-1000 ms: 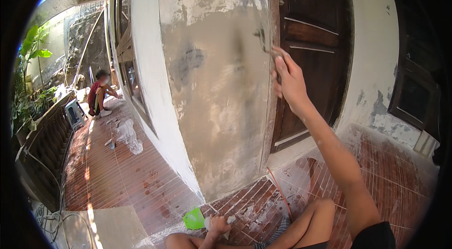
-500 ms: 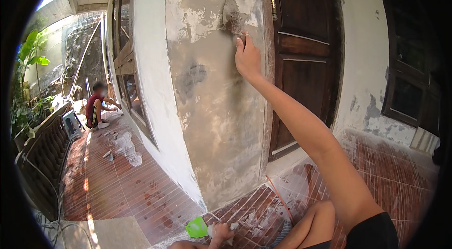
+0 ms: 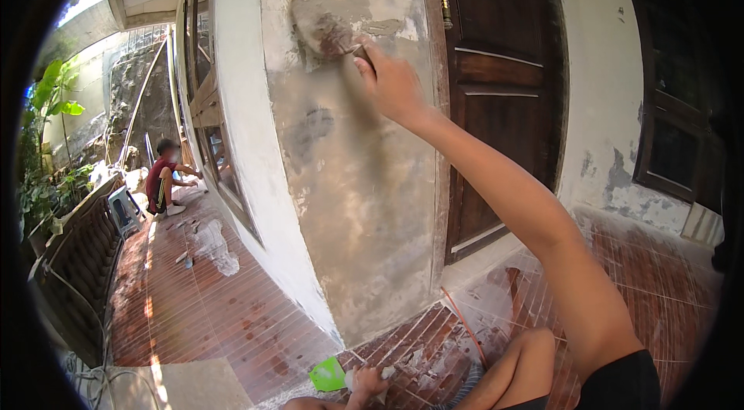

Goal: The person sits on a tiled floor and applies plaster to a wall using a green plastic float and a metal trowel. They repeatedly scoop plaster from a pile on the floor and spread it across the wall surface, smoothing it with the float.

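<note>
My right hand (image 3: 399, 88) grips the handle of a mortar-smeared trowel (image 3: 329, 34). The trowel's blade lies against the upper part of a patchy grey wall section (image 3: 356, 216), where darker, wet-looking plaster shows around it. Low in front of me, my left hand (image 3: 367, 384) is closed around the pale handle of a flat green plastic scraper (image 3: 328, 373), held near my bent knees. A whitish lump (image 3: 388, 372) shows beside that hand; I cannot make out whether the hand touches it.
A dark wooden door (image 3: 508, 100) stands right of the wall section. An orange cord (image 3: 463, 325) crosses the tiled floor (image 3: 232, 317) at its foot. Far left, a person (image 3: 164, 177) crouches by the window wall, near a plastic stool (image 3: 124, 211), a bench (image 3: 74, 270) and a crumpled sheet (image 3: 215, 247).
My right hand has swept the trowel leftward and slightly down across the wall. The left hand and the green scraper stay almost where they were.
</note>
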